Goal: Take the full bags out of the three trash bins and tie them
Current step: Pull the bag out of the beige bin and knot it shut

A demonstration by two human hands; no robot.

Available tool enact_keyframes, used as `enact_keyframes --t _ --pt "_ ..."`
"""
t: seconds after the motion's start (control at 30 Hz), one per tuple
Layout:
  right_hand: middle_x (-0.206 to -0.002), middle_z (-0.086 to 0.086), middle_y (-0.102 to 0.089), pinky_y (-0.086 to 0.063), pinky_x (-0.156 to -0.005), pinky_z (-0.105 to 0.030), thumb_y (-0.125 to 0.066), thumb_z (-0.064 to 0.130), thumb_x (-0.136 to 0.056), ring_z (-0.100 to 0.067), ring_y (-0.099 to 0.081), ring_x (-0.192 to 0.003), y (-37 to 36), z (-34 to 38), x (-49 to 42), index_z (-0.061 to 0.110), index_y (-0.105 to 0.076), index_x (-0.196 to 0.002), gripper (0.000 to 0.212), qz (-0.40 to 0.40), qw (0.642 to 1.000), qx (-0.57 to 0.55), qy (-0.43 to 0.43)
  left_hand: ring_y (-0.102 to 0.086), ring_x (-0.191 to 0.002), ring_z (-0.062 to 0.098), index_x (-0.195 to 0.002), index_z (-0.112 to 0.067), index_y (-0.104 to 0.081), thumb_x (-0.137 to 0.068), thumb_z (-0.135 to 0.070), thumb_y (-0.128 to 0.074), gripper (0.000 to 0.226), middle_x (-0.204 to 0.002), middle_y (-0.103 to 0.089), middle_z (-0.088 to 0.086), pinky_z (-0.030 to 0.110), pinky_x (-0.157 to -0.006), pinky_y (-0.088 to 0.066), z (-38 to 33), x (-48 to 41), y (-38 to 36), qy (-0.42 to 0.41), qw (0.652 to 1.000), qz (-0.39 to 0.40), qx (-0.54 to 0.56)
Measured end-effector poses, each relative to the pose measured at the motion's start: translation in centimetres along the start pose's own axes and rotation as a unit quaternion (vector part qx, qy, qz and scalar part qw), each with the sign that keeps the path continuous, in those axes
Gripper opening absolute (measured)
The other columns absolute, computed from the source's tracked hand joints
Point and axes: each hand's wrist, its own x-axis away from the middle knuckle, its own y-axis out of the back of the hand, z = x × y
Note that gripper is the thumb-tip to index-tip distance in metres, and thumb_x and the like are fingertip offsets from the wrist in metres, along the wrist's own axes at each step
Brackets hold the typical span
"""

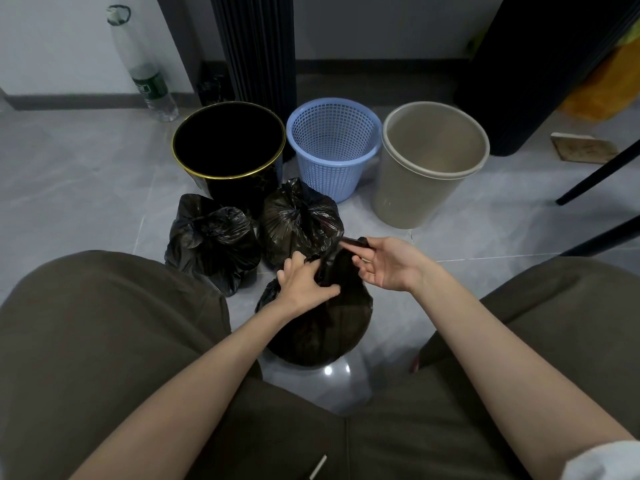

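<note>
Floor point(86, 168): open tile to the left of the bins; the right side is hemmed in by two dark slanted legs point(595, 174). The third bag point(322, 327) sits on the floor in the tight gap between the person's knees. Left hand point(304, 282) grips its gathered neck; right hand point(384, 265) pinches a strip of its top. Left tied bag point(214, 240) and right tied bag point(298, 220) sit side by side in front of the black bin point(239, 192). Blue basket point(332, 171) and beige bin point(408, 195) are empty; the black bin's interior is too dark, probably empty.

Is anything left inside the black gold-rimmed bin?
No liner folds over the gold rim of the black bin. Inside shows only darkness, so its bottom cannot be checked. The left hand and right hand grip the third bag in front.
</note>
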Motion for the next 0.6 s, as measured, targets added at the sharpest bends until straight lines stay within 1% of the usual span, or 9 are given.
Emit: enact_keyframes --t 0.1,0.2,0.27,0.33,0.4,0.47,0.5,0.53,0.6 --pt "-0.049 0.009 -0.058 -0.023 -0.039 -0.014 -0.034 0.025 -0.102 -0.004 -0.03 -0.039 -0.4 0.3 0.2 0.015 -0.052 -0.084 0.028 -0.006 0.996 0.092 0.004 -0.028 -0.114 0.02 -0.128 -0.05 -0.041 -0.055 -0.065 -0.075 0.082 -0.112 -0.029 -0.002 0.03 -0.096 -0.02 -0.7 0.6 0.4 -0.015 0.999 -0.013 0.025" --pt "-0.045 0.01 -0.038 -0.012 -0.037 -0.016 -0.036 0.023 -0.102 -0.004 -0.019 -0.037 -0.1 1.0 0.1 0.019 -0.039 -0.071 0.032 -0.001 0.98 0.198 0.014 -0.027 -0.114 0.019 -0.13 -0.063 -0.03 -0.046 -0.072 -0.076 0.095 -0.112 -0.026 -0.004 0.03 -0.099 -0.018 -1.5 0.9 0.2 -0.007 0.999 -0.011 0.051" --pt "-0.046 0.01 -0.03 -0.011 -0.036 -0.015 -0.036 0.023 -0.102 -0.004 -0.017 -0.038 0.0 1.7 0.9 0.019 -0.041 -0.071 0.031 -0.003 0.956 0.291 0.018 -0.027 -0.117 0.021 -0.127 -0.069 -0.026 -0.044 -0.073 -0.075 0.096 -0.116 -0.028 -0.002 0.034 -0.105 -0.021 -2.0 0.8 0.1 0.003 0.998 -0.009 0.067" --pt "-0.051 0.007 -0.035 -0.018 -0.038 -0.017 -0.04 0.025 -0.101 -0.007 -0.024 -0.043 -0.1 2.4 2.0 0.015 -0.052 -0.079 0.027 -0.026 0.885 0.463 0.044 -0.026 -0.121 0.024 -0.125 -0.071 -0.022 -0.043 -0.072 -0.076 0.098 -0.122 -0.028 0.001 0.04 -0.109 -0.02 -2.4 0.7 0.2 0.018 0.996 -0.01 0.089" --pt "-0.065 0.004 -0.049 -0.034 -0.05 -0.025 -0.044 0.027 -0.099 -0.012 -0.04 -0.057 -0.4 2.8 3.0 0.013 -0.063 -0.086 0.027 -0.047 0.763 0.637 0.1 -0.025 -0.123 0.025 -0.125 -0.071 -0.018 -0.041 -0.071 -0.078 0.103 -0.125 -0.027 0.002 0.044 -0.11 -0.02 -2.7 0.6 0.4 0.023 0.995 -0.011 0.099" --pt "-0.065 0.01 -0.055 -0.04 -0.063 -0.031 -0.047 0.029 -0.097 -0.007 -0.048 -0.061 -0.9 2.9 3.6 0.027 -0.062 -0.073 0.028 -0.048 0.647 0.741 0.173 -0.025 -0.121 0.025 -0.126 -0.072 -0.015 -0.04 -0.07 -0.079 0.107 -0.121 -0.025 0.0 0.043 -0.109 -0.02 -2.9 0.6 0.3 0.015 0.996 -0.012 0.092" --pt "-0.064 0.013 -0.056 -0.04 -0.066 -0.03 -0.049 0.03 -0.097 -0.004 -0.049 -0.061 -1.2 2.9 3.7 0.033 -0.059 -0.07 0.028 -0.051 0.612 0.763 0.201 -0.025 -0.12 0.024 -0.126 -0.072 -0.015 -0.04 -0.07 -0.079 0.107 -0.118 -0.024 -0.001 0.042 -0.108 -0.02 -2.9 0.7 0.2 0.009 0.996 -0.009 0.092" --pt "-0.066 0.013 -0.06 -0.042 -0.067 -0.03 -0.051 0.032 -0.095 -0.004 -0.051 -0.063 -1.4 2.9 3.8 0.036 -0.063 -0.075 0.024 -0.058 0.593 0.771 0.225 -0.025 -0.119 0.023 -0.126 -0.073 -0.016 -0.041 -0.071 -0.078 0.105 -0.116 -0.024 -0.002 0.04 -0.106 -0.019 -3.0 0.7 0.0 0.006 0.995 -0.005 0.095" --pt "-0.083 0.011 -0.069 -0.048 -0.072 -0.032 -0.058 0.036 -0.091 -0.008 -0.053 -0.074 -1.7 3.0 3.7 0.037 -0.072 -0.096 0.015 -0.084 0.559 0.779 0.271 -0.026 -0.119 0.022 -0.122 -0.069 -0.029 -0.046 -0.071 -0.077 0.09 -0.116 -0.026 -0.002 0.037 -0.105 -0.019 -3.0 0.7 -0.4 0.005 0.995 0.002 0.104"
